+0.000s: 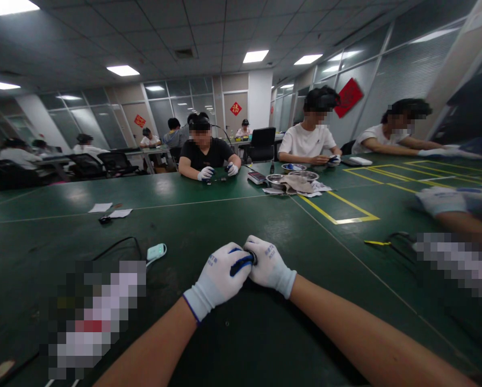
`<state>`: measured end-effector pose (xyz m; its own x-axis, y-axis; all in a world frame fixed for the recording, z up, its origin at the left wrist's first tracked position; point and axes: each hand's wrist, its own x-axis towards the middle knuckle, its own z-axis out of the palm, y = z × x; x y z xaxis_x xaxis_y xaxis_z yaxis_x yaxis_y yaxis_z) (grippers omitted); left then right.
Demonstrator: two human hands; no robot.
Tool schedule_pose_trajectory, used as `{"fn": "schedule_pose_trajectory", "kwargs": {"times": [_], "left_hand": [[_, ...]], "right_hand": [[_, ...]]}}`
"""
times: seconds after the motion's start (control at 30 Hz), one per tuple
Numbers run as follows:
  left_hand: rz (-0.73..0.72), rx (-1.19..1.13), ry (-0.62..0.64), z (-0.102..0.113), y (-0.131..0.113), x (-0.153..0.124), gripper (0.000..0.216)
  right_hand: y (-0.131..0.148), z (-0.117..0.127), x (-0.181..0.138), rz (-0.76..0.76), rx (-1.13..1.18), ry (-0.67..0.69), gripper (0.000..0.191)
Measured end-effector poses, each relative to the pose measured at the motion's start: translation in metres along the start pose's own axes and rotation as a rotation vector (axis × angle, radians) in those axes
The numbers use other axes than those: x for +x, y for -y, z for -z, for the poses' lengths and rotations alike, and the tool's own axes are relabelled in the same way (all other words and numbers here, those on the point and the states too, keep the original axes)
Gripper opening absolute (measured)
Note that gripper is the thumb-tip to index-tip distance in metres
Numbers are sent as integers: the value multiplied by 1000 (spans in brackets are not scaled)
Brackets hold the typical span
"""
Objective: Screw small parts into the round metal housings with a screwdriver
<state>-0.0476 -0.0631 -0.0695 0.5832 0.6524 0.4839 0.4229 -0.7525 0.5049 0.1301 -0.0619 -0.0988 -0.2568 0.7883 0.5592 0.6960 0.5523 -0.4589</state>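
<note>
My left hand (221,273), in a white glove with blue fingertips, is closed just above the green table. Against it, my right hand (267,265) in a matching glove is closed too. Between them shows the rim of a small dark round part (251,258), gripped by both hands. Most of the part is hidden behind the fingers, so its kind cannot be made out. A tiny ring (227,323) lies on the table below my hands.
Metal bowls (276,181) with a cloth stand farther back. A pale green plug (156,251) and cable lie at left, near a blurred-out strip. Papers (120,213) rest beyond. Yellow tape (357,220) marks the table's right. A co-worker's gloved hand (442,201) reaches in there; others sit opposite.
</note>
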Motion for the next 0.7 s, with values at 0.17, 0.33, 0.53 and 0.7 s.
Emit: {"fn": "schedule_pose_trajectory", "kwargs": {"times": [0.17, 0.33, 0.53, 0.7], "left_hand": [[-7, 4, 2, 0, 1, 0, 16], [-11, 2, 1, -1, 1, 0, 16], [-9, 14, 6, -1, 1, 0, 16], [-5, 23, 10, -1, 1, 0, 15]], "right_hand": [[0, 1, 1, -7, 1, 13, 11], [1, 2, 1, -15, 0, 20, 10], [1, 2, 1, -11, -10, 27, 9], [-2, 0, 0, 5, -15, 11, 9]]}}
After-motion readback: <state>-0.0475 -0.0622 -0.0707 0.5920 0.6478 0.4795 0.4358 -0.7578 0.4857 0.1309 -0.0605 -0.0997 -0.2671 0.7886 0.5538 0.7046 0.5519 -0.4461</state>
